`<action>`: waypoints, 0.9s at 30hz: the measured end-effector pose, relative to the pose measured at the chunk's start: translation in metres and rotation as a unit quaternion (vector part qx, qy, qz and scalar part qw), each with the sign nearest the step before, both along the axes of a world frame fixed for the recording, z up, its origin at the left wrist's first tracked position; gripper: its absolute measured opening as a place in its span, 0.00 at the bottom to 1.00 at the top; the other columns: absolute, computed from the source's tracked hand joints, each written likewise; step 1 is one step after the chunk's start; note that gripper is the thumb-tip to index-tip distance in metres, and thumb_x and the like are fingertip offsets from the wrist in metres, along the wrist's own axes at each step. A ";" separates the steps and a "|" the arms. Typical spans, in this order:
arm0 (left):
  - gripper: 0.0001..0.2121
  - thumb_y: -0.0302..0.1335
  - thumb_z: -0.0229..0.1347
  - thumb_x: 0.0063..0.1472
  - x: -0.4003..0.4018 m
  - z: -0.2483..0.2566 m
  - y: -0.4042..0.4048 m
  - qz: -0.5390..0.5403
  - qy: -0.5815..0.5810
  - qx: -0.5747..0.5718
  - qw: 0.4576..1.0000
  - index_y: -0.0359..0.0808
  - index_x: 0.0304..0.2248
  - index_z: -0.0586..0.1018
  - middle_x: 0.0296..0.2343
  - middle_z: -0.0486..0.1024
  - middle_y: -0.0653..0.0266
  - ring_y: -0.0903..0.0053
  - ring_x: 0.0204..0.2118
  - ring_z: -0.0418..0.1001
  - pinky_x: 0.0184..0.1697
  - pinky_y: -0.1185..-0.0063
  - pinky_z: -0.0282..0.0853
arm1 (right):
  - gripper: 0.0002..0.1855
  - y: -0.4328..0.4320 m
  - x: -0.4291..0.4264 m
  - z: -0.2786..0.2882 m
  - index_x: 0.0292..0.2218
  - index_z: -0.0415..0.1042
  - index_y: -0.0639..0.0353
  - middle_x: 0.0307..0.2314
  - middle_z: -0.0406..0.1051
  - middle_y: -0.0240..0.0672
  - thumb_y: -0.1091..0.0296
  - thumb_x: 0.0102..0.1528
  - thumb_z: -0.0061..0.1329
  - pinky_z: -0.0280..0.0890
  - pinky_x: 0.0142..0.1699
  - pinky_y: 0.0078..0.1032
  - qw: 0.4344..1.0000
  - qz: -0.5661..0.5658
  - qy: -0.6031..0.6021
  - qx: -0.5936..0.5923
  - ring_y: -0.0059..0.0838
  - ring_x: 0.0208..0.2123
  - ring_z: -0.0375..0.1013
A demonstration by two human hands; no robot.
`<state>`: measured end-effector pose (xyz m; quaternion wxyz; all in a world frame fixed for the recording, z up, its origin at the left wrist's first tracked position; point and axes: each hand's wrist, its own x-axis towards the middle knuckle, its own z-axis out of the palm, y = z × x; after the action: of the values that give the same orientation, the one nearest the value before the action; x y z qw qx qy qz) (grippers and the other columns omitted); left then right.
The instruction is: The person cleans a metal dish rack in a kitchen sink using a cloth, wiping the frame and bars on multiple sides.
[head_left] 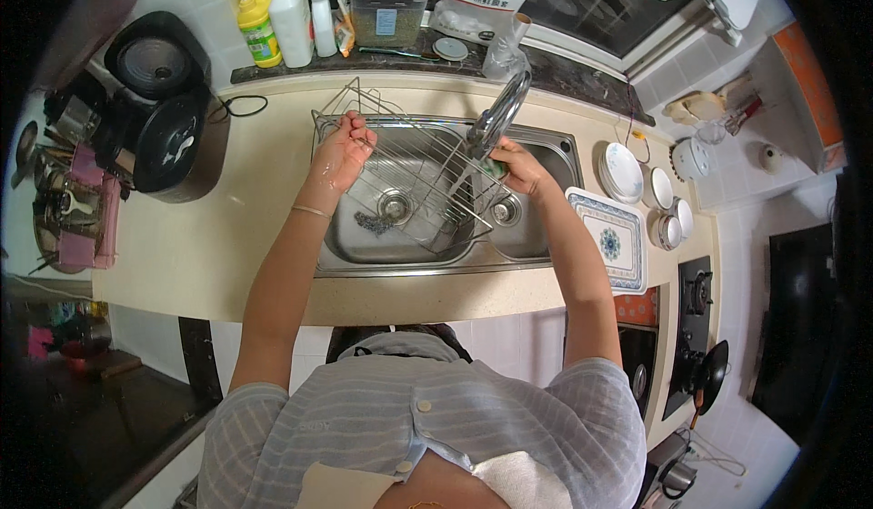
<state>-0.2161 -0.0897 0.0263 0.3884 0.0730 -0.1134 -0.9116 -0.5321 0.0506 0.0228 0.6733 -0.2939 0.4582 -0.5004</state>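
Observation:
A metal wire rack (pixel 416 142) is held at a slant over the large basin of the stainless steel double sink (pixel 436 268). My left hand (pixel 344 153), wet, has its fingers curled around the rack's left end. At the rack's right side is my right hand (pixel 524 168), with a green scouring pad (pixel 494 166) in its fingers, partly hidden by the wires. The chrome faucet (pixel 496 117) arches above the rack, and water seems to run from it. A dark scouring ball (pixel 374 222) lies in the large basin beside the drain (pixel 395 207).
Right of the sink stand a patterned tray (pixel 610 239), stacked plates (pixel 622 171) and bowls (pixel 667 230). A black appliance (pixel 181 140) is on the left counter. Bottles (pixel 292 21) and a lidded grain container (pixel 386 21) line the back ledge. A gas hob (pixel 692 331) is farther right.

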 end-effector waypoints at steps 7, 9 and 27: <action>0.01 0.23 0.48 0.59 0.001 0.007 0.031 0.065 -0.103 -0.002 0.993 0.35 0.31 0.70 0.27 0.68 0.66 0.78 0.28 0.67 0.44 0.74 0.66 | 0.19 -0.008 0.019 0.007 0.42 0.68 0.58 0.41 0.67 0.30 0.64 0.49 0.53 0.61 0.46 0.18 0.992 0.051 0.109 0.039 0.22 0.46 0.63; 0.02 0.24 0.47 0.60 -0.006 0.010 0.045 0.053 -0.149 -0.019 0.987 0.36 0.31 0.70 0.30 0.70 0.65 0.76 0.33 0.69 0.47 0.70 0.66 | 0.17 -0.011 0.023 0.005 0.39 0.71 0.59 0.38 0.68 0.31 0.59 0.50 0.52 0.62 0.44 0.21 0.991 0.043 0.121 0.026 0.23 0.41 0.66; 0.10 0.36 0.39 0.65 -0.041 0.021 0.093 -0.113 -0.209 -0.111 0.965 0.40 0.34 0.68 0.41 0.70 0.57 0.75 0.41 0.70 0.45 0.74 0.66 | 0.20 0.034 -0.010 0.028 0.43 0.63 0.62 0.26 0.70 0.38 0.61 0.51 0.50 0.63 0.32 0.23 0.855 -0.004 0.516 -0.057 0.24 0.26 0.68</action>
<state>-0.2573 0.0036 0.0474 0.2565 0.2052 -0.2995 -0.8958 -0.5418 0.0843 0.0508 0.3203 -0.5459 0.7115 -0.3053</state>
